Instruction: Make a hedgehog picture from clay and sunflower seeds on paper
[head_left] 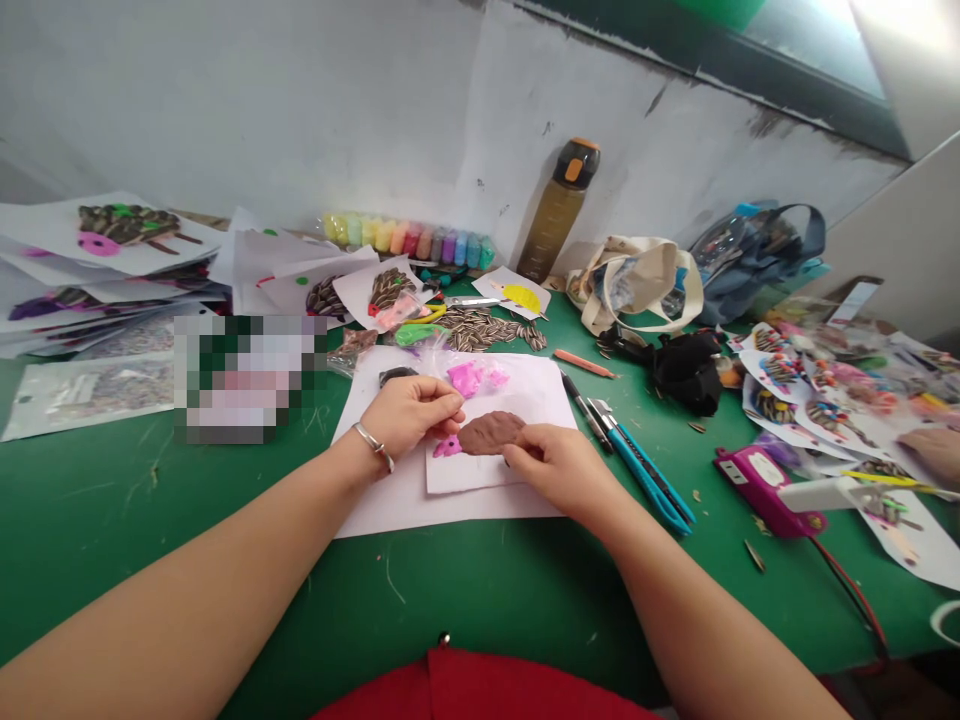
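Note:
On a small white card (457, 482) lies a flat brown oval of modelling clay (489, 432), with a pink clay head (448, 447) bearing a dark eye at its left end. My right hand (559, 465) is closed at the clay's right edge, thumb and fingers pinched on it. Just above the pink head, my left hand (409, 415) is closed in a pinch; anything between its fingertips is too small to make out. The card rests on a larger white sheet (390, 510). Bright pink clay in plastic (469, 378) sits behind the card.
Sunflower seeds (487, 328) lie heaped behind the sheet. To the right are a pen (585, 408), a blue utility knife (649, 475) and a purple device (765, 490). Stacked pictures (112, 270) stand left, a bottle (559, 210) at the wall. Another person's hand (934, 450) shows far right.

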